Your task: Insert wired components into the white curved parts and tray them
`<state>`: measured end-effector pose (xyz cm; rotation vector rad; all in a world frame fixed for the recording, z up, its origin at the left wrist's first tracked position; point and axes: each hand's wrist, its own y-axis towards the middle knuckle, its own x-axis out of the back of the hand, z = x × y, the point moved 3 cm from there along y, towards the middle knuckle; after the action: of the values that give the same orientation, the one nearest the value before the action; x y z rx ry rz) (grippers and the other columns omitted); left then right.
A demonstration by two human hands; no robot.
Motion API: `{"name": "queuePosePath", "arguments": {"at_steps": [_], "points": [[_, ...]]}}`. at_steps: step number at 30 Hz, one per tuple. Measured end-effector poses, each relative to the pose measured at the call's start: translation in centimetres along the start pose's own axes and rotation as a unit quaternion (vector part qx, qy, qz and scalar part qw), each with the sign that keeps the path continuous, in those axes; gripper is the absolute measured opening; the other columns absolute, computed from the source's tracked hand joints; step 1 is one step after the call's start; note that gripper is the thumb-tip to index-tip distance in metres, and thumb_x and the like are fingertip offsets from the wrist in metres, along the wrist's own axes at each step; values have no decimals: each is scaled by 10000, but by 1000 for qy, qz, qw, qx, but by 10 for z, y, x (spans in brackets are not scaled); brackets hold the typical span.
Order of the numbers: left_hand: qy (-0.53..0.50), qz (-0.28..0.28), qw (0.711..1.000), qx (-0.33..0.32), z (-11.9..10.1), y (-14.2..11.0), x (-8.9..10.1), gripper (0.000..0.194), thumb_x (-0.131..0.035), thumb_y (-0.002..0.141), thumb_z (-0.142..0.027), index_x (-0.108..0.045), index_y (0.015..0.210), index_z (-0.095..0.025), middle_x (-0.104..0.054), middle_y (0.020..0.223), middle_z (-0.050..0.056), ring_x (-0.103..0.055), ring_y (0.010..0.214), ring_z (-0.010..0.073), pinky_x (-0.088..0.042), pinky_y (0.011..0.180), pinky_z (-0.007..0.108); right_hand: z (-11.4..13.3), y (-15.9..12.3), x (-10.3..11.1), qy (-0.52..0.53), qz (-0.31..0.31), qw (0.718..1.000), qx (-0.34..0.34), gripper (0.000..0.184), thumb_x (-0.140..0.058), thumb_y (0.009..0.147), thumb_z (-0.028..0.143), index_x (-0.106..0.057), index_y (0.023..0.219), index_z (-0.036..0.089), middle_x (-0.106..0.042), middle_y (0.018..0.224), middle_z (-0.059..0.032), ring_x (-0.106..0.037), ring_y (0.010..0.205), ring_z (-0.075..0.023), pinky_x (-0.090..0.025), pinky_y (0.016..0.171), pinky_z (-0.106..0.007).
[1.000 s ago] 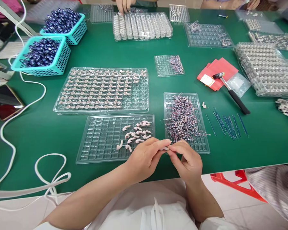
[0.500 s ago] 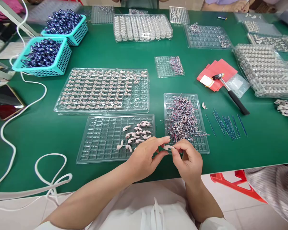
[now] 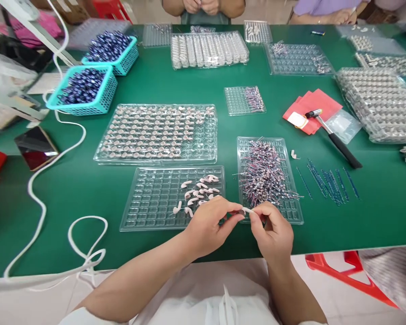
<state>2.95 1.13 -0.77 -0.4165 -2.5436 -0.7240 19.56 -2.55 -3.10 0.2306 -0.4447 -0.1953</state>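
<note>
Between both hands is a small white earbud shell [image 3: 247,210] with a stem. My left hand [image 3: 211,225] pinches its rounded end between thumb and forefinger. The fingertips of my right hand [image 3: 274,230] are closed on its stem end. Left of the hands lies a clear compartment tray [image 3: 152,198] with several loose earbud shells [image 3: 196,193] at its right side. Just beyond my right hand, a heap of tiny parts with thin coloured wires [image 3: 265,169] covers much of another clear tray [image 3: 296,212]. What is inside the held shell is too small to make out.
A tray of shells in rows [image 3: 155,133] lies behind. Blue-green baskets [image 3: 104,97] hold shiny dark-blue pieces. At right are a black-handled hammer [image 3: 343,149], red sheets [image 3: 318,106], thin blue strips [image 3: 331,185] and stacked trays [image 3: 382,106]. A white cable [image 3: 42,212] runs down the left.
The head view has tilted up and shifted left, so everything sits lower and further right. Both hands still pinch the earbud shell, with little visible change in grip.
</note>
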Motion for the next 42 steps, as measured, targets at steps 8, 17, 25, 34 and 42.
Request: {"name": "queuePosePath", "arguments": {"at_steps": [8,17,25,34,42], "points": [[15,-31,999,-23,0,1,0,94,-570,946,-153,-661,968,-163,-752,791,68,-660,670,170,-533,635,298,1,-2,1,-70,-20,996,45,97,-611,900,218,-599,806,235,-596,700,21,-547,606,-133,-419,567,-268],[103,-8,994,-40,-4,1,0,105,-500,920,-181,-601,892,-175,-703,732,82,-637,661,202,-516,603,335,-7,-6,2,-104,-16,993,46,118,-592,902,361,-613,826,273,-616,701,-1,-573,564,-172,-426,520,-317],[102,-9,994,-41,-1,2,-1,78,-522,886,-189,-582,836,-184,-686,684,66,-606,607,194,-479,567,323,-10,-7,1,-89,-22,996,24,69,-613,878,361,-614,816,332,-612,691,-38,-558,537,-204,-401,455,-350],[-104,74,984,127,2,7,8,160,-537,916,-204,-635,795,-164,-640,682,21,-570,615,133,-450,581,235,-12,-3,1,42,1,999,-34,141,-591,918,267,-603,791,209,-589,726,4,-533,625,-129,-433,560,-251],[-147,86,966,193,5,7,9,192,-541,933,-246,-631,789,-158,-632,707,23,-563,638,130,-464,588,231,-11,-2,3,82,-4,994,-75,166,-579,916,247,-584,755,206,-560,703,16,-496,626,-123,-401,571,-251]]}}
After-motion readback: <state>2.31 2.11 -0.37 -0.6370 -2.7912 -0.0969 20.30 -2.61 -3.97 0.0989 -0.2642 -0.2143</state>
